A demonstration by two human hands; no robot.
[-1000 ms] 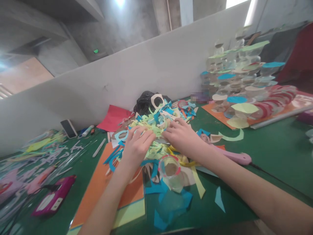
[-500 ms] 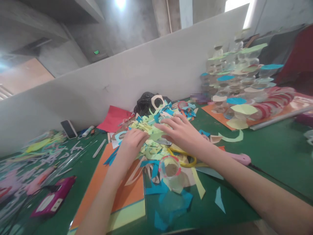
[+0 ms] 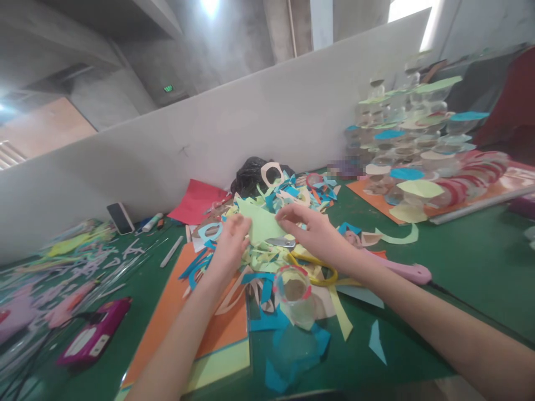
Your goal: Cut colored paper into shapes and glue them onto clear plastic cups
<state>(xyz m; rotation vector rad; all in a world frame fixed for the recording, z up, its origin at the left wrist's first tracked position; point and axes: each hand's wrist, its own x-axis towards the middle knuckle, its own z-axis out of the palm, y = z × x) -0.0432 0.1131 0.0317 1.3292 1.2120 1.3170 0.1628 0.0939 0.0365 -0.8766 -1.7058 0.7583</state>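
Between my hands, a light green piece of paper (image 3: 259, 220) is tilted up toward me above a heap of cut scraps. My left hand (image 3: 231, 245) has its fingers curled at the paper's left edge. On the other side, the thumb and fingers of my right hand (image 3: 313, 231) pinch the right edge. Yellow-handled scissors (image 3: 318, 264) lie in the scraps just below, their blades partly covered. Nearer to me stands a clear plastic cup (image 3: 297, 298) with a red-and-white rim.
Orange sheets (image 3: 167, 317) lie at left, near a magenta box (image 3: 94, 334). A pink corded tool (image 3: 407, 273) rests at right. Stacked clear cups with paper discs (image 3: 418, 189) stand at back right. A black plastic bag (image 3: 251, 175) sits by the partition (image 3: 200, 133).
The green paper has turned from nearly edge-on to showing its broad face. My right hand's fingers have drawn in to its edge, and my left hand has shifted slightly.
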